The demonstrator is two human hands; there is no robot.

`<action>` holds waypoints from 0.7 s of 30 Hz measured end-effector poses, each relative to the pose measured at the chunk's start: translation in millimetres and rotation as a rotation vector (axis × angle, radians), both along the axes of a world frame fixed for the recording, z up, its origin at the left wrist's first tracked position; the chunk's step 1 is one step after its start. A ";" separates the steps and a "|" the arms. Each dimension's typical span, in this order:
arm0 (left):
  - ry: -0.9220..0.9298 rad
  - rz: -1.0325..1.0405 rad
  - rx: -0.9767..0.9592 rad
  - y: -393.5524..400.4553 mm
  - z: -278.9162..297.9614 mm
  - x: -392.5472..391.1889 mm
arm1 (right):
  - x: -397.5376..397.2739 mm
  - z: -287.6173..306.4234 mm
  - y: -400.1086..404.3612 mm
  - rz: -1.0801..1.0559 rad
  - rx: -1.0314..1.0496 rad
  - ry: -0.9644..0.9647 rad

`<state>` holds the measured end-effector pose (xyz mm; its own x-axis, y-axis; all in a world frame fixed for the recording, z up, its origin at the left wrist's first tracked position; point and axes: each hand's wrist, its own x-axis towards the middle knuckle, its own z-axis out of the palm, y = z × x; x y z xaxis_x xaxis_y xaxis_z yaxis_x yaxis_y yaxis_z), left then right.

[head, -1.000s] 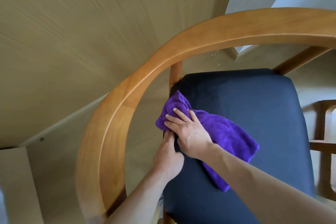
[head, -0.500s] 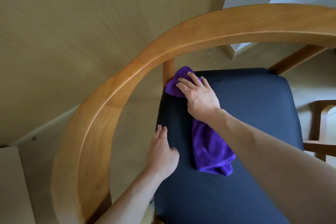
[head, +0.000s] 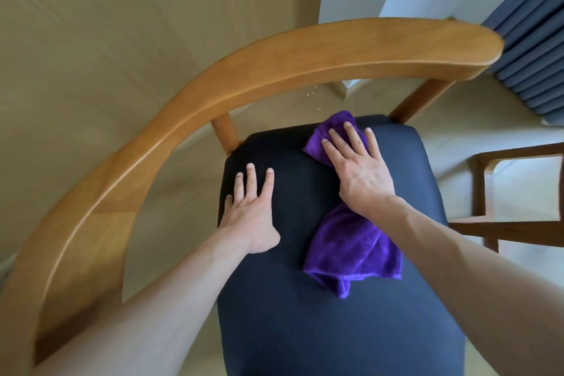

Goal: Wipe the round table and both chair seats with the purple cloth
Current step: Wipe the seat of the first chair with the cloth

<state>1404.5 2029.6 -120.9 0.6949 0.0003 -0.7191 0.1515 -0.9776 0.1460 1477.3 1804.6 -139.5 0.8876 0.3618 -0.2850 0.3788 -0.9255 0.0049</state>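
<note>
Right hand (head: 360,172) presses the purple cloth (head: 354,249) flat-fingered on the chair seat (head: 305,330); left hand (head: 251,210) rests spread beside it.

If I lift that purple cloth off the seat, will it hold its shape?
Probably not. The purple cloth lies in soft folds on the chair seat, so it likely droops. It looks fluffy, probably light, and under the right hand probably bunches when pushed.

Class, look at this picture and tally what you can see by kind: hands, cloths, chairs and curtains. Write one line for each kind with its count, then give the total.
Hands: 2, the left hand and the right hand
Cloths: 1, the cloth
Chairs: 2, the chair and part of a second chair at the right edge
Curtains: 1, the curtain
Total: 6
</note>
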 end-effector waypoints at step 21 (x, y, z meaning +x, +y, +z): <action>-0.044 -0.096 0.092 -1.2 -3.4 0.6 | 39.1 15.2 94.6 -0.309 0.336 0.195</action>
<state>1405.1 2028.5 -124.3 0.7259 -0.0025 -0.6878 0.0524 -0.9969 0.0590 1516.4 1899.2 -124.4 0.9095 0.1908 -0.3694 0.0510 -0.9329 -0.3565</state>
